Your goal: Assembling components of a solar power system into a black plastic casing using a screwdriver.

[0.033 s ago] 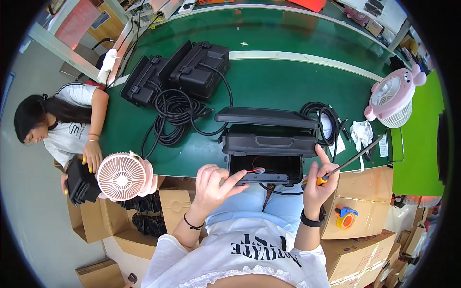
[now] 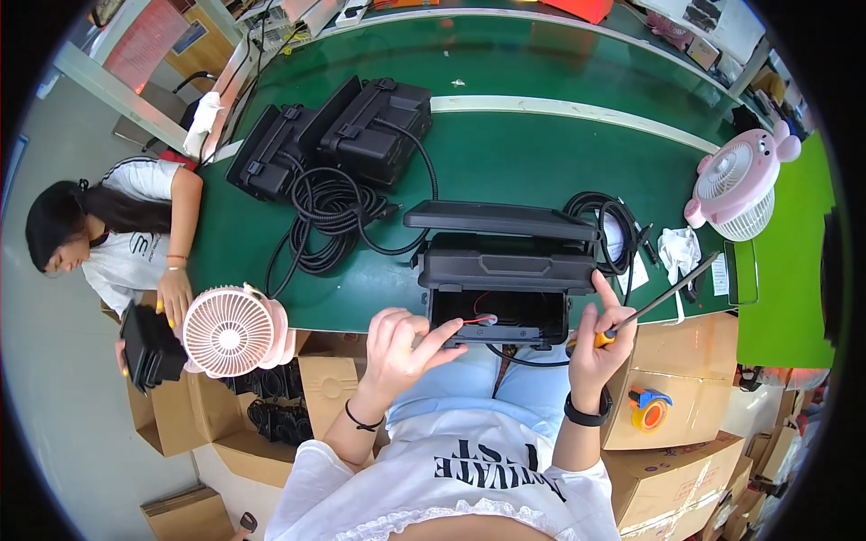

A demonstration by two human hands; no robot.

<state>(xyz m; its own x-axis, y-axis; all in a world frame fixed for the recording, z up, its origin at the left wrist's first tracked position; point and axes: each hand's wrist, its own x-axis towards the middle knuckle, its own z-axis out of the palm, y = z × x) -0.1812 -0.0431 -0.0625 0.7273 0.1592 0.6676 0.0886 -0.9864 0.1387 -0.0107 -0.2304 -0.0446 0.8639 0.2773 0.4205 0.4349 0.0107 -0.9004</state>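
Black plastic fills both hands of a co-worker at far left, whose small case hangs off the bench, just beside a pink fan, perhaps set there for cooling. Left of centre, the person's left hand has its forefinger at a red wire and its thumb by the box's near wall; whether they pinch the wire, I cannot tell. The open box sits at the bench's near edge, lid tipped back, which seems to keep its hollow within reach. The right hand grasps a screwdriver with curled fingers, its shaft pointing away to the right; the forefinger, stretched out, meets the box's corner, probably steadying it.

Underneath, the green bench runs wide; cartons stand below, and a bright green surface lies right.
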